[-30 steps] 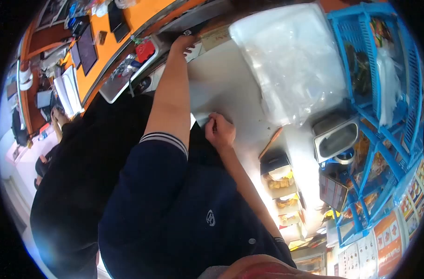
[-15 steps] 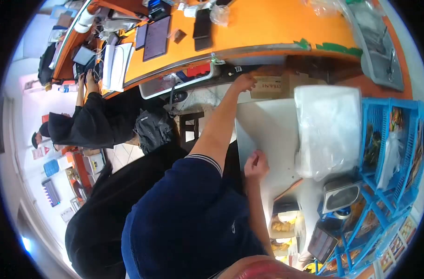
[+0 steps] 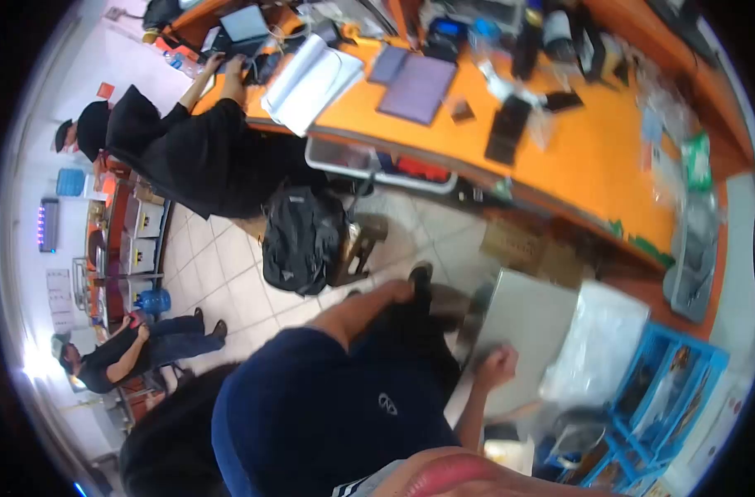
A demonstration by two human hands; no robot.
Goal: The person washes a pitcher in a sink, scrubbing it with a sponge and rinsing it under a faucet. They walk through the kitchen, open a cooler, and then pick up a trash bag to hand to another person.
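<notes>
My left arm reaches out in a navy sleeve, and my left hand (image 3: 401,291) at its end is smeared by motion, with its fingers not showing. It overlaps the floor beside a dark shoe (image 3: 421,273) in this view. My right hand (image 3: 497,365) is closed with the fingers curled in, and nothing shows in it. It is over the pale grey tabletop (image 3: 522,311). Beside it on that top lies a stack of clear plastic bags or sheets (image 3: 597,340).
A blue plastic rack (image 3: 667,389) stands at the right. The orange counter (image 3: 584,157) carries a purple tablet-like slab (image 3: 417,89), papers (image 3: 311,83) and dark phones. A black backpack (image 3: 301,240) is near a seated person in black (image 3: 195,157). Another person (image 3: 121,360) sits farther off.
The view has swung, bringing more floor and a second person in at the left. My left hand has drawn back from near the counter's edge. My right hand stays curled over the grey top.
</notes>
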